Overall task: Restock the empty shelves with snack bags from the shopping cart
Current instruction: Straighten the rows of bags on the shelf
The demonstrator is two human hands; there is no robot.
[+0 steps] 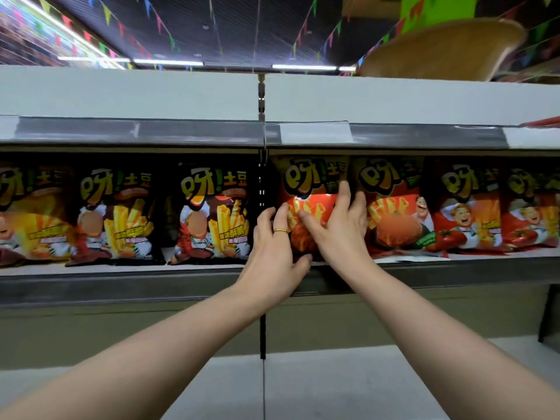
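Head view, shelf bay at arm's reach. The red-and-black foil snack bag with yellow lettering point(309, 184) stands upright on the grey metal shelf point(121, 284), at the left end of the right-hand bay, just beside the slotted black upright post point(262, 189). The left hand point(277, 241), wearing a gold ring point(281, 231), holds the bag's lower left corner: its fingers lie on the left edge and the thumb is tucked beneath the bottom seam. The right hand point(339, 228) clasps the opposite side, thumb laid across the printed front and fingers reaching up along the right edge, where that edge meets the neighbouring bag. To the right, a row of matching red bags point(466, 207) stands upright, side by side. To the left of the post, dark bags printed with yellow fries point(212, 216) fill the adjoining bay. Above, a white upper shelf point(121, 95) carries a grey price strip; below, a pale lower shelf point(333, 386) shows between the forearms.
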